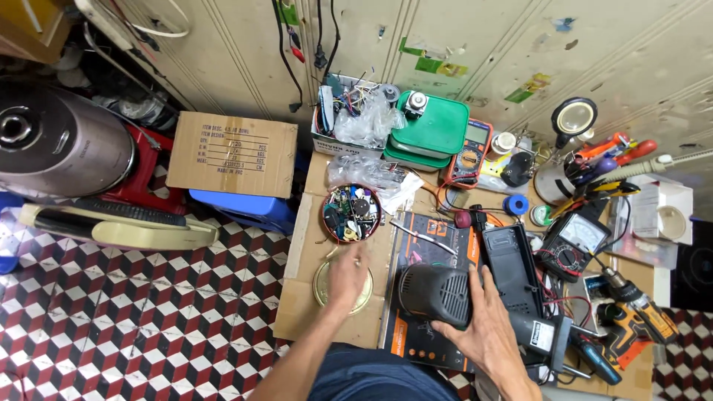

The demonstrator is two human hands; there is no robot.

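Head cam looking straight down at a cluttered bench: the right hand [486, 327] lies flat, fingers spread and together on nothing, pressing on the side of a dark grey ribbed motor housing [438, 295] that sits on an orange-and-black mat [416, 245] near the middle of the bench, at about 5 o'clock from the round bowl of small parts [351, 214]. The left hand [347, 273] is stretched forward over a round brass-coloured lid [321, 286], fingertips pointing up toward that bowl at 12 o'clock; fingers look loosely apart and I can't tell if anything tiny is pinched in them. My take on doing this well: keep the right palm firm so the housing doesn't roll, and pick from the bowl with just two fingertips so the pile doesn't spill. The housing itself looks like moulded plastic, rounded, with vent slots across its face and a black rectangular casing [511, 267] touching it at 2 o'clock. A cordless drill [631, 312] lies well apart at 3 o'clock, analogue multimeter [573, 243] above that.
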